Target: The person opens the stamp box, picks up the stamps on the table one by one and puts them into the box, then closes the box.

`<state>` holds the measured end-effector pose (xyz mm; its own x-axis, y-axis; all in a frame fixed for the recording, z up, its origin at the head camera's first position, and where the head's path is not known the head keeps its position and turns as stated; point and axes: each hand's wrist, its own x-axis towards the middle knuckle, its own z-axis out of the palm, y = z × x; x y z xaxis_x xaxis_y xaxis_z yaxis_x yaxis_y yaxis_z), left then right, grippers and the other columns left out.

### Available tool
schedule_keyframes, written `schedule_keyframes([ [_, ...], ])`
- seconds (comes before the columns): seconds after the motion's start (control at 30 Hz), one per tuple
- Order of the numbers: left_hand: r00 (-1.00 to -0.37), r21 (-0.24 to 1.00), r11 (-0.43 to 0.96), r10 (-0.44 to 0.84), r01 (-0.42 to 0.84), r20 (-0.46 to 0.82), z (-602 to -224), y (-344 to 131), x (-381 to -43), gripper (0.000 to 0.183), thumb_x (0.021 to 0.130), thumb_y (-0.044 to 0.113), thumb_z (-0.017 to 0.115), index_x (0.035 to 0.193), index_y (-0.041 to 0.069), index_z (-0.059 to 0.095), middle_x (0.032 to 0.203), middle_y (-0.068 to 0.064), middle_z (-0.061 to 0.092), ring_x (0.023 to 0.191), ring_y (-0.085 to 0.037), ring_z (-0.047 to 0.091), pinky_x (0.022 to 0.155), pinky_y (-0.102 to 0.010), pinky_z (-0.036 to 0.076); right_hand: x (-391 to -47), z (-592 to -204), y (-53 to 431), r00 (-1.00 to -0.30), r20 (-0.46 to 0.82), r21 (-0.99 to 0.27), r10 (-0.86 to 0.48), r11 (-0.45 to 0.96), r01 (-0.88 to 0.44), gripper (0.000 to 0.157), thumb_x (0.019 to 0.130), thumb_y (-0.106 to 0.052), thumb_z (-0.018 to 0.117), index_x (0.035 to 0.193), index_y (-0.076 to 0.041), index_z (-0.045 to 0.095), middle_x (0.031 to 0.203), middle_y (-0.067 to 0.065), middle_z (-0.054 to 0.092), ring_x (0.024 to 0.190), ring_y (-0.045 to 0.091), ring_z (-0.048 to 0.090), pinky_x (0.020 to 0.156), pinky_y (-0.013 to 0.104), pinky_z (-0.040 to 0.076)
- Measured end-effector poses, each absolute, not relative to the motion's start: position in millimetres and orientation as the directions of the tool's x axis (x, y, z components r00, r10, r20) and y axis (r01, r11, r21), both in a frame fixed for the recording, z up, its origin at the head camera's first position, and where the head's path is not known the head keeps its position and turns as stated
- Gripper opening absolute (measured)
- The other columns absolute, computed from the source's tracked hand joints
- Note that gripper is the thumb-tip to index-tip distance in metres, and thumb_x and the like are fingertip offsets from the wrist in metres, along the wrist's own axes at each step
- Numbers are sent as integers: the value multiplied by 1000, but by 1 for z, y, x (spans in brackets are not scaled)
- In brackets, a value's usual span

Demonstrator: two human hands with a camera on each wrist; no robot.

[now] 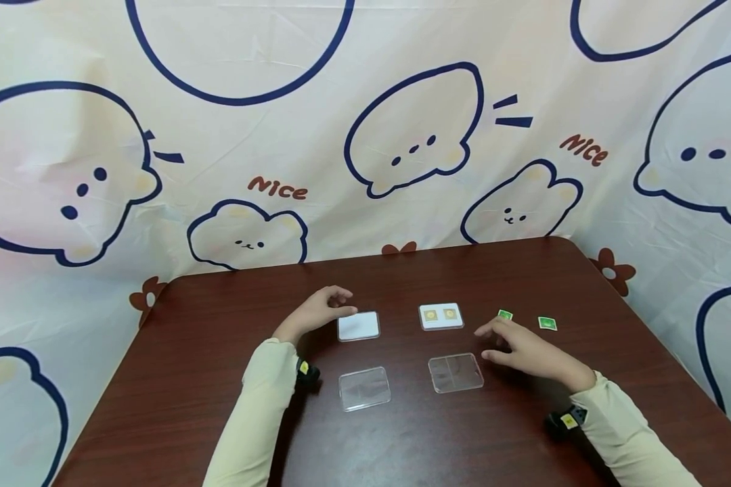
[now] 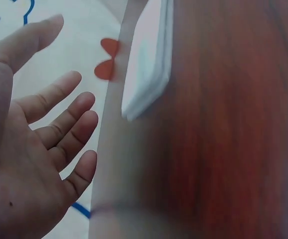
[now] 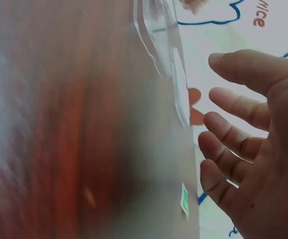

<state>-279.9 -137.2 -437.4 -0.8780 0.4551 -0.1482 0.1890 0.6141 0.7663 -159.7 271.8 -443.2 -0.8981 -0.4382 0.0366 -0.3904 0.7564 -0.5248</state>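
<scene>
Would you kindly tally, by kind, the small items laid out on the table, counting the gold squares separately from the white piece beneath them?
White rectangular pieces: 2
Clear plastic rectangles: 2
Gold squares: 2
Green cards: 2
Total: 8

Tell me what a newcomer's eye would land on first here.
Probably the cloth with bold blue cartoon outlines, hanging behind the red-brown table. Next, two hands above the tabletop: the left hand by a plain white card, the right hand partly hiding a green square. Between the hands, a white card with gold squares stands out.
</scene>
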Motion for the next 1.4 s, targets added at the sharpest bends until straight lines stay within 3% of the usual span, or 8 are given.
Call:
schedule_keyframes([
  [0.37,-866,785,597,469,165,-175,-451,-164,-269,55,88,35,70,134,9,52,129,-15,51,114,-29,47,96,-42,43,-174,-442,293,-972,91,-514,-218,825,-233,42,87,-26,73,119,-3,60,105,14,55,89,22,52,73,36,46],
  [0.57,-857,780,605,477,159,-194,-454,-165,-267,58,86,38,71,134,12,52,133,-14,48,121,-31,44,98,-47,42,-183,-449,302,-988,79,-489,-130,859,-152,43,86,-27,73,117,1,61,106,20,57,93,29,54,79,47,46],
  [0.97,-852,769,622,474,148,-220,-459,-170,-267,70,77,36,81,137,15,51,140,-13,42,128,-32,38,104,-52,36,-194,-453,307,-994,43,-362,-102,926,-110,44,85,-31,71,114,2,65,103,21,59,93,34,54,74,50,44],
  [1.4,-870,762,632,445,137,-212,-464,-170,-263,68,76,35,82,136,20,53,142,-8,41,129,-29,37,103,-53,35,-196,-452,303,-993,21,-364,-117,924,-117,26,86,-25,69,102,-6,68,95,14,59,85,27,55,69,43,43],
])
